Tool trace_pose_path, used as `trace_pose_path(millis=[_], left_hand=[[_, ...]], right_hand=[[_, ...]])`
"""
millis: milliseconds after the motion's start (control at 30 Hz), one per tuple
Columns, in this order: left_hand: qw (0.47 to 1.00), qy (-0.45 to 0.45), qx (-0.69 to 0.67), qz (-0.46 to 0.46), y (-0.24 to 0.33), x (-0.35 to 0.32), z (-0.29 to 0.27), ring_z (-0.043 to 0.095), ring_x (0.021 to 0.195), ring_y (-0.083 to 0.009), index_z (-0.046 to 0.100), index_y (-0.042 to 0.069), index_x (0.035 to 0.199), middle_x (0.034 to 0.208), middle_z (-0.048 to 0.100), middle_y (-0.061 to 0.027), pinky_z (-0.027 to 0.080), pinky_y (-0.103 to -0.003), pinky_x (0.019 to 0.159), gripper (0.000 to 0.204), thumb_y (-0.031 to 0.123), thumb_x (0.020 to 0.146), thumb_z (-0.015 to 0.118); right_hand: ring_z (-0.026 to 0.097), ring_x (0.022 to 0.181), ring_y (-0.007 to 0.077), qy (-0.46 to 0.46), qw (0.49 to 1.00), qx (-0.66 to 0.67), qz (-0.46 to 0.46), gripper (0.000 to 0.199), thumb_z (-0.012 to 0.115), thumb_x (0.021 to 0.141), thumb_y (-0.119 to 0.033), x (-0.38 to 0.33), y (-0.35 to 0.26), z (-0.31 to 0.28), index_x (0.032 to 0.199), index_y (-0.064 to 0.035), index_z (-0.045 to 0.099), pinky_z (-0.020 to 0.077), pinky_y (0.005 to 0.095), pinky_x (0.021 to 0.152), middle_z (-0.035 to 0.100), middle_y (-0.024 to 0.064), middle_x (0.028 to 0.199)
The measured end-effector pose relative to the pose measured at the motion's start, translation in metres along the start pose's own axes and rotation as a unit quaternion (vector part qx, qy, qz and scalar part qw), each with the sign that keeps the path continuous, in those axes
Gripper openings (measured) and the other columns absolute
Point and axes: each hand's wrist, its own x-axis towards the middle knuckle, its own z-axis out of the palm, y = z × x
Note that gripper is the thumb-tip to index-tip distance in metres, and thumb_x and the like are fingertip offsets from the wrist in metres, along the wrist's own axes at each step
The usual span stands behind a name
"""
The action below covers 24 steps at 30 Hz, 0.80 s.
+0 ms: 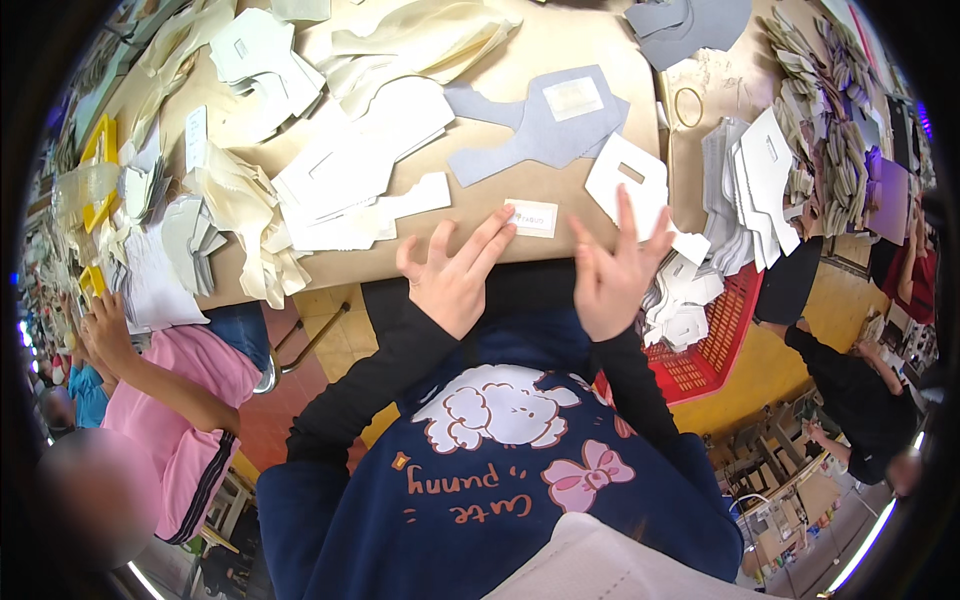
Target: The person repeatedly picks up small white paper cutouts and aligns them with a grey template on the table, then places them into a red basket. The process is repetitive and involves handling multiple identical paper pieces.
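Note:
My left hand rests at the table's near edge, fingers stretched out. Its index and middle fingertips touch the left end of a small white rectangular label lying flat on the table. To the right of the label, my right hand is open with its fingers spread, holding nothing. Just beyond it lies a white cut piece with a rectangular opening, partly covered by my fingers. Farther back is a grey cut piece with a pale rectangular patch on it.
Stacks of white cut pieces and crumpled cream sheets cover the left and back of the tan table. A red basket with white pieces stands at the right. A co-worker in pink sits at the left.

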Motion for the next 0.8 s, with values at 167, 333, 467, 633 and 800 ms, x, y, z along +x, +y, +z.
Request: trace_pose_path(millis=[167,333,467,633,800], left_hand=[[0.999,-0.020,-0.050,-0.007,0.004,0.001,0.000,0.041,0.119,-0.0229,0.055,0.036,0.143,0.146,0.050,0.0146,0.022,-0.050,0.100,0.085,0.000,0.066,0.063],[1.000,-0.014,-0.005,-0.002,0.006,0.006,0.013,0.044,0.119,-0.0241,0.051,0.043,0.146,0.140,0.051,0.0088,0.024,-0.052,0.101,0.083,0.003,0.074,0.062],[0.998,0.007,0.068,-0.008,0.015,0.000,0.013,0.043,0.129,-0.0256,0.049,0.044,0.148,0.150,0.046,0.0073,0.025,-0.057,0.101,0.080,0.006,0.079,0.061],[0.996,-0.053,0.062,-0.038,0.027,-0.002,0.006,0.039,0.135,-0.0255,0.047,0.047,0.148,0.155,0.039,0.0048,0.025,-0.059,0.104,0.074,0.006,0.087,0.057],[0.992,-0.084,0.079,-0.053,0.029,-0.002,0.008,0.035,0.137,-0.0266,0.041,0.050,0.151,0.159,0.032,0.0050,0.024,-0.062,0.107,0.079,0.004,0.088,0.056]], right_hand=[[0.019,0.147,0.0497,0.075,0.994,-0.029,0.079,0.049,0.074,0.087,-0.020,0.016,0.045,-0.016,0.133,-0.0052,0.065,0.0201,0.0575,0.119,0.041,0.0156,0.156],[0.027,0.143,0.0463,0.093,0.993,0.002,0.078,0.054,0.082,0.080,-0.024,0.022,0.059,-0.006,0.125,-0.0026,0.064,0.0271,0.0561,0.115,0.045,0.0189,0.147],[0.046,0.124,0.0373,0.117,0.981,0.063,0.142,0.031,0.082,0.077,-0.015,0.026,0.057,-0.010,0.101,-0.0046,0.063,0.0380,0.0491,0.105,0.056,0.0147,0.126],[0.064,0.085,0.0174,0.145,0.924,0.267,0.233,0.017,0.073,0.088,-0.003,0.029,0.058,-0.031,0.099,0.0021,0.061,0.0505,0.0302,0.078,0.068,0.0090,0.092],[0.062,0.080,0.0125,0.203,0.901,0.322,0.206,0.015,0.073,0.091,-0.005,0.026,0.048,-0.054,0.099,0.0032,0.062,0.0498,0.0272,0.077,0.066,0.0069,0.085]])
